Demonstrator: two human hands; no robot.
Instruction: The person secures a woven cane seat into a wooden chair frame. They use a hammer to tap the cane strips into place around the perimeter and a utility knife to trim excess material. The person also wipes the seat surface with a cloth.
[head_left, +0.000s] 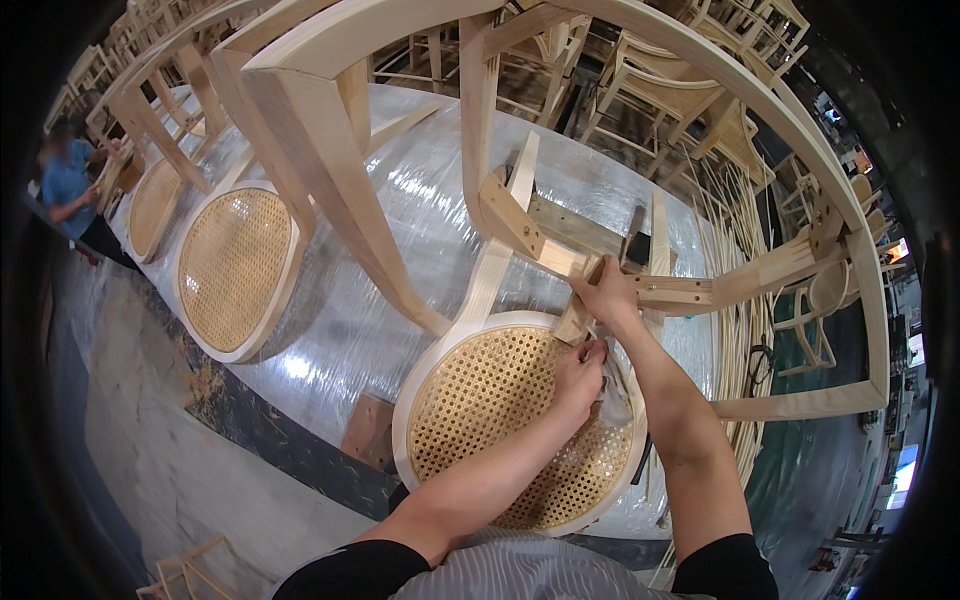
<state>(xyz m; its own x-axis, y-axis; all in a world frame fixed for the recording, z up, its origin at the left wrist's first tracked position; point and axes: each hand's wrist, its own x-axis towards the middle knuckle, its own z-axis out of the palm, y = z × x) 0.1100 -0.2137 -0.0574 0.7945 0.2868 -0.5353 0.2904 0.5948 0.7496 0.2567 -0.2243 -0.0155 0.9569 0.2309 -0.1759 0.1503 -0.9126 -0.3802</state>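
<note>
A pale wooden chair frame with a round woven cane panel (490, 400) lies tipped over in front of me. My right hand (610, 292) is closed at a joint of the frame, its fingers around a small wooden block (573, 324). Just below, my left hand (580, 376) is closed in a fist above the cane panel's upper right part. A limp grey piece, like cloth (616, 396), hangs by the left fist. Whether the fingers grip it is hidden. Screw heads show in the wooden rail (680, 290) beside my right hand.
Plastic film (400, 180) covers the worktable. A second chair with a round cane panel (235, 270) lies to the left. Long thin canes (735, 300) are bundled at the right. A brown block (370, 430) sits near the front edge. A person in blue (70, 190) stands far left.
</note>
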